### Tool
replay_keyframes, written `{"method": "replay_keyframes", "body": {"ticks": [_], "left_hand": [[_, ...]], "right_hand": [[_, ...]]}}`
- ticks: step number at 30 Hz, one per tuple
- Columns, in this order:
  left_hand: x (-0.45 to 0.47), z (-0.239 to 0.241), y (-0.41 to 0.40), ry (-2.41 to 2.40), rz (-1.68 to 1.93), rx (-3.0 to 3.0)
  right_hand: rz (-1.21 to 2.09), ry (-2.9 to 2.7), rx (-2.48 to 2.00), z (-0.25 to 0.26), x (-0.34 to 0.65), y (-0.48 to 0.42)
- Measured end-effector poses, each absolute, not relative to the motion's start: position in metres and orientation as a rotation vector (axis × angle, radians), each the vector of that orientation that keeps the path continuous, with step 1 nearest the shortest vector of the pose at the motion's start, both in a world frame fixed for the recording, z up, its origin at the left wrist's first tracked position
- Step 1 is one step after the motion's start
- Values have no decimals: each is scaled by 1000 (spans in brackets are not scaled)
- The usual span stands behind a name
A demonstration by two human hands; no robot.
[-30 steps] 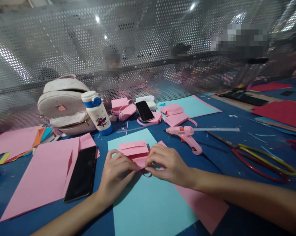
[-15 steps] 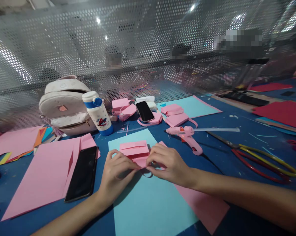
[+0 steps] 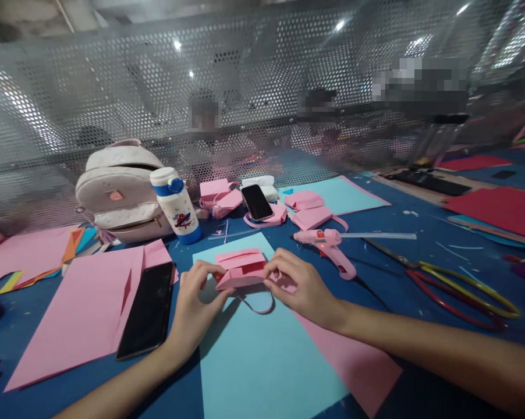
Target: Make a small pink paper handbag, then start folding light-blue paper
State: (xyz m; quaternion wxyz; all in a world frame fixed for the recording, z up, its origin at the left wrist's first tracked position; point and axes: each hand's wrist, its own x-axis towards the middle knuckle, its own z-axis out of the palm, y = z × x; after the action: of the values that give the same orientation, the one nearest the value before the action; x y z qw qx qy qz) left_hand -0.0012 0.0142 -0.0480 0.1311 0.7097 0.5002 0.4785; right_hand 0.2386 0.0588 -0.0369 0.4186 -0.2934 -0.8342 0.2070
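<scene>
Both my hands hold a small folded pink paper bag (image 3: 241,268) just above a light blue sheet (image 3: 262,355). My left hand (image 3: 198,305) pinches its left end with closed fingers. My right hand (image 3: 300,288) grips the right end, fingers curled. A thin pink paper loop (image 3: 257,307) hangs from the piece's underside between my hands. A pink sheet (image 3: 354,364) lies under my right wrist.
A black phone (image 3: 146,309) lies on pink paper (image 3: 77,317) to the left. A pink glue gun (image 3: 330,243) and large scissors (image 3: 458,280) lie to the right. Behind stand a bottle (image 3: 176,205), a white bag (image 3: 118,189), a second phone (image 3: 256,202), finished pink pieces (image 3: 308,208) and a perforated metal screen (image 3: 262,93).
My hands have lifted the pink paper piece off the blue sheet and moved apart to its two ends. The paper loop now hangs free beneath it.
</scene>
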Motion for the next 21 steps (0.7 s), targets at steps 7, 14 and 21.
{"method": "replay_keyframes", "body": {"ticks": [7,14,21], "left_hand": [[-9,-49,19,1354,1375,2089],[-18,-22,17,1323,1509,2360],[-34,-3,18,1462,1432,3156]], "right_hand": [[557,-2056,-770,-35,239,60],[480,-1971,-814,-46,239,63],[249,-2185,-491,-30,242,52]]}}
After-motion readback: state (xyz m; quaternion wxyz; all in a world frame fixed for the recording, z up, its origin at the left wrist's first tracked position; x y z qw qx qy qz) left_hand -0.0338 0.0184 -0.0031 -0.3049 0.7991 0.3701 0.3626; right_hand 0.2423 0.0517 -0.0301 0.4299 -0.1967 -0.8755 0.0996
